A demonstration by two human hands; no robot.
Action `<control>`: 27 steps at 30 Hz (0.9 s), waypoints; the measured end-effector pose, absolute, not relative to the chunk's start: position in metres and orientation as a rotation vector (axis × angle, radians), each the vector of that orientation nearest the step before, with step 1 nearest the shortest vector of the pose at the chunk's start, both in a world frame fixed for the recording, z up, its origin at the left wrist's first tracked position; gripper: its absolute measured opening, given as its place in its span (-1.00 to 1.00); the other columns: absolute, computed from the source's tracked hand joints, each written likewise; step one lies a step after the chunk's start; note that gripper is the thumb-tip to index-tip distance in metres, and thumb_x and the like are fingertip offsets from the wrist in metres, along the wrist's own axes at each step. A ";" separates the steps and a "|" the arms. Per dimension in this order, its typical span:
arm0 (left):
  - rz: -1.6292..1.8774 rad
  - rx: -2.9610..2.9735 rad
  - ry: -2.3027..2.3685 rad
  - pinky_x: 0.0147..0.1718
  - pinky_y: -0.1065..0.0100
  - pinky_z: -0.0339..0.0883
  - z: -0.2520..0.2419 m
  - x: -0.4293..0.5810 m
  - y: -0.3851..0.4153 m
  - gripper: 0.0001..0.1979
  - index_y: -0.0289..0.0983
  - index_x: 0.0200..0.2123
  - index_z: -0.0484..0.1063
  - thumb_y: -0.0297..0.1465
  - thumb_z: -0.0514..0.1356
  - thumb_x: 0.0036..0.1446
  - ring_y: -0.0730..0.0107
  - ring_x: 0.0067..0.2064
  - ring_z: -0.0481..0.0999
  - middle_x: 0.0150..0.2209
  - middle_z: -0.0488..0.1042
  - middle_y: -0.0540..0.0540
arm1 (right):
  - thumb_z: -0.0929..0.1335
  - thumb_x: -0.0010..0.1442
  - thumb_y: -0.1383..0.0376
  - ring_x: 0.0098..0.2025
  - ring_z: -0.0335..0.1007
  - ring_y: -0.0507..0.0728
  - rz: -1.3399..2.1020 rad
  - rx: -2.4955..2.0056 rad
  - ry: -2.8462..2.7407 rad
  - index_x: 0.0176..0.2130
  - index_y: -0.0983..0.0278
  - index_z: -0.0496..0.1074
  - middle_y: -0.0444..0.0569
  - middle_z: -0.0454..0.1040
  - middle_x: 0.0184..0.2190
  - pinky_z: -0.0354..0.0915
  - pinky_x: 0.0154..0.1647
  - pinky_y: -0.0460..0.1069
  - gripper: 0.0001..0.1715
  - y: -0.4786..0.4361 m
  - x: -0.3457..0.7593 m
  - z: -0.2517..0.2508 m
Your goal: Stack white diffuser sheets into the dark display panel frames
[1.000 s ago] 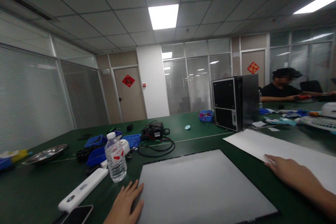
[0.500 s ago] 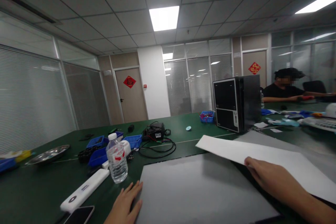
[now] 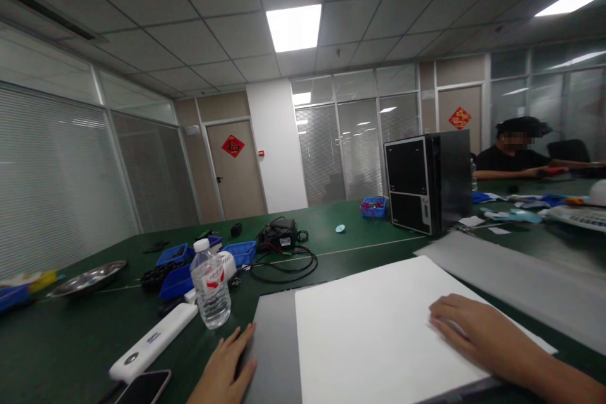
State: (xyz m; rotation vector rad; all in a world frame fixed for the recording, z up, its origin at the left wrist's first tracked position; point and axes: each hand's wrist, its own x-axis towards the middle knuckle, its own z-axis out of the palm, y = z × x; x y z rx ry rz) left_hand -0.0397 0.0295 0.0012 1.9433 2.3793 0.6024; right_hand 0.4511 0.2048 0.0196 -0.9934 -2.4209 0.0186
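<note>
A large white sheet [image 3: 369,328] lies over most of a grey board [image 3: 277,341] in front of me, leaving a grey strip bare at the left. My right hand [image 3: 473,331] rests on the right part of the white sheet, its fingers bent slightly and close together, not visibly gripping it. At the board's left edge lies my left hand [image 3: 227,366], with its fingers spread and nothing held. A second grey sheet [image 3: 511,284] is on the green table to the right.
A water bottle [image 3: 211,287], a white power strip [image 3: 154,341] and a phone [image 3: 144,388] stand or lie at left. Blue trays [image 3: 240,254], a black adapter [image 3: 279,235] and a computer case [image 3: 428,183] are farther back. A person [image 3: 514,151] sits at right.
The white sheet, held raised by my right hand before, has come down and left onto the grey board. My right hand has let go of its edge and lies on top. My left hand has barely moved.
</note>
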 end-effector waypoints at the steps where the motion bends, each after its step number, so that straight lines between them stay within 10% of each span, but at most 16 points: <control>1: 0.602 1.943 2.378 0.33 -0.08 0.04 0.002 -0.039 0.029 -0.44 -0.22 0.28 0.31 -0.23 0.04 0.24 0.04 0.37 0.18 0.32 0.30 -0.08 | 0.19 0.35 -0.02 -0.18 0.52 0.21 0.077 -1.000 -2.453 -0.15 0.15 0.60 0.04 0.60 -0.20 0.43 -0.08 0.13 -0.50 0.204 0.451 0.019; 8: 0.594 1.917 2.352 0.34 -0.11 0.02 0.009 -0.034 0.026 -0.43 -0.24 0.29 0.30 -0.20 0.01 0.26 0.02 0.38 0.16 0.32 0.28 -0.10 | 0.25 0.35 0.03 0.16 0.40 0.25 0.340 -0.849 -2.571 0.09 0.01 0.50 -0.06 0.51 0.10 0.27 0.25 0.19 -0.58 0.190 0.446 0.023; 27: 0.503 1.988 2.344 0.35 -0.08 -0.04 0.003 -0.037 0.031 -0.43 -0.23 0.27 0.33 -0.31 0.06 0.19 0.05 0.38 0.17 0.33 0.28 -0.08 | 0.23 0.34 -0.01 0.26 0.27 0.27 0.169 -1.050 -2.498 0.16 0.02 0.45 -0.08 0.41 0.21 0.16 0.32 0.26 -0.50 0.221 0.466 0.012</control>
